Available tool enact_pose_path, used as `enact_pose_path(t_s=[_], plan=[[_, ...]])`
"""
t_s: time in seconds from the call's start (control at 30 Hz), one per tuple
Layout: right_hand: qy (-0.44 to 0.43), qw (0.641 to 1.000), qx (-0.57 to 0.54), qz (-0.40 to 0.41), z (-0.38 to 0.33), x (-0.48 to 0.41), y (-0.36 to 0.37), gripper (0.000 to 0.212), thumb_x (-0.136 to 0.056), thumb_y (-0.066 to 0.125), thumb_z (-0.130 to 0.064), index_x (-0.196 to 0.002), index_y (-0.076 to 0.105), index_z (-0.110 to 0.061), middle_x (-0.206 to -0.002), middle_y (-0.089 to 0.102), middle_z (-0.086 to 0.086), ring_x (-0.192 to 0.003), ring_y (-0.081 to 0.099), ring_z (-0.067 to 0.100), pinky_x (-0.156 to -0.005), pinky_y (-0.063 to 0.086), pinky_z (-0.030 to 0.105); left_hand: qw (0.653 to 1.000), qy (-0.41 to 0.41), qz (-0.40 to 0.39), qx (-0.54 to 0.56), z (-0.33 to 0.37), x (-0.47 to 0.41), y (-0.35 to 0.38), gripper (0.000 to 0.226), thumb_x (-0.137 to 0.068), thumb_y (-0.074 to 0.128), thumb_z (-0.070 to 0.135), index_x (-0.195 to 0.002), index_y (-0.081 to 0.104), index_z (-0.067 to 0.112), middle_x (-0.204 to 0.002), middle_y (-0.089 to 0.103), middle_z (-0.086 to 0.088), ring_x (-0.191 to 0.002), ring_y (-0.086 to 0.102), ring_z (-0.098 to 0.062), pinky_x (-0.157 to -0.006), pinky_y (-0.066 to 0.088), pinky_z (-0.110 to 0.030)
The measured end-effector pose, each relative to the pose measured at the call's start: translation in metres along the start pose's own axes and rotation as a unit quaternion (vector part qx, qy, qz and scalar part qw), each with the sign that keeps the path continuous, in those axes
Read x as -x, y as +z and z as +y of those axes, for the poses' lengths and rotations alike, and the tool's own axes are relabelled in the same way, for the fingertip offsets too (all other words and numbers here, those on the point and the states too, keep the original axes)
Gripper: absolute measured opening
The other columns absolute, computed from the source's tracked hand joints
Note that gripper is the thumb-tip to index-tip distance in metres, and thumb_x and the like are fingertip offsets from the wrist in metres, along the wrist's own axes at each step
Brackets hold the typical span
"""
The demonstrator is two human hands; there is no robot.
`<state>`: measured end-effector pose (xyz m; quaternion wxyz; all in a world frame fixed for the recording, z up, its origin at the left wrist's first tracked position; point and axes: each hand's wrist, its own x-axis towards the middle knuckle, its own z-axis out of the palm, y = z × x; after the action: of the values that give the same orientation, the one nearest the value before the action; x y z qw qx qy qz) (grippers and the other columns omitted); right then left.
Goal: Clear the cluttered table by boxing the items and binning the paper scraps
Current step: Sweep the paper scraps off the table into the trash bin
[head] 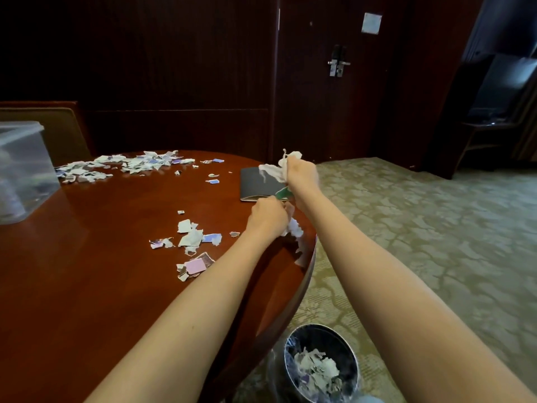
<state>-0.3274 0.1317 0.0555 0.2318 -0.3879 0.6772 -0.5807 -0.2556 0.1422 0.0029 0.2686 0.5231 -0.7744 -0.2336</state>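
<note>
My right hand (300, 173) is closed around a bunch of white paper scraps (276, 168), raised above the table's right edge. My left hand (268, 218) is closed on more white scraps (295, 228) at the table edge; a green piece (283, 193) shows between the hands. Loose paper scraps (194, 239) lie just left of my left hand, and a larger spread of scraps (130, 165) covers the far side of the table. A round bin (321, 365) with scraps inside stands on the floor below the table edge.
The reddish wooden table (101, 271) curves away at the right. A clear plastic box (23, 170) stands at its left edge. A dark folder (258, 184) lies flat behind my hands. Patterned carpet (421, 242) spreads to the right; a dark door is beyond.
</note>
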Motion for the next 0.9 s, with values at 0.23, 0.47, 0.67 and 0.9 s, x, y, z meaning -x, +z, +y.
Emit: enact_pose_path(t_s=[0.23,0.47,0.67,0.9], plan=[[-0.092,0.991,0.096,0.003,0.017,0.015,0.007,0.038,-0.098,0.029,-0.021,-0.069,0.048,-0.005,-0.079,0.053,0.009,-0.079,0.045,0.024,-0.059,0.029,0.031,0.998,-0.038,-0.004,-0.046,-0.005,-0.002,-0.013,0.028,-0.096,0.045,0.015,-0.112,0.058,-0.003,-0.113,0.06,-0.018,-0.104,0.058,-0.035,-0.07,0.041,-0.032],[-0.123,0.986,0.113,0.018,0.022,0.023,0.007,0.028,-0.094,0.035,-0.021,-0.072,0.046,-0.009,-0.081,0.052,0.006,-0.078,0.045,0.021,-0.067,0.03,0.029,0.998,0.005,-0.003,-0.068,0.001,-0.002,-0.014,0.026,-0.09,0.05,0.008,-0.112,0.057,-0.004,-0.117,0.059,-0.022,-0.109,0.056,-0.037,-0.078,0.043,-0.034],[-0.128,0.984,0.097,0.079,0.015,0.01,-0.029,0.032,-0.095,0.036,-0.016,-0.064,0.041,-0.01,-0.073,0.046,0.005,-0.072,0.04,0.019,-0.05,0.026,0.026,0.999,-0.028,-0.015,0.032,0.02,-0.008,0.0,0.031,-0.095,0.042,0.014,-0.109,0.063,-0.004,-0.115,0.063,-0.021,-0.109,0.059,-0.036,-0.081,0.047,-0.034],[-0.088,0.975,0.142,0.147,0.04,-0.003,-0.093,0.031,-0.096,0.034,-0.018,-0.077,0.055,-0.005,-0.08,0.049,0.006,-0.078,0.043,0.019,-0.052,0.024,0.03,0.998,-0.002,-0.016,0.055,0.053,-0.01,0.037,0.038,-0.095,0.038,0.023,-0.106,0.06,-0.006,-0.115,0.059,-0.024,-0.107,0.055,-0.039,-0.075,0.039,-0.032]])
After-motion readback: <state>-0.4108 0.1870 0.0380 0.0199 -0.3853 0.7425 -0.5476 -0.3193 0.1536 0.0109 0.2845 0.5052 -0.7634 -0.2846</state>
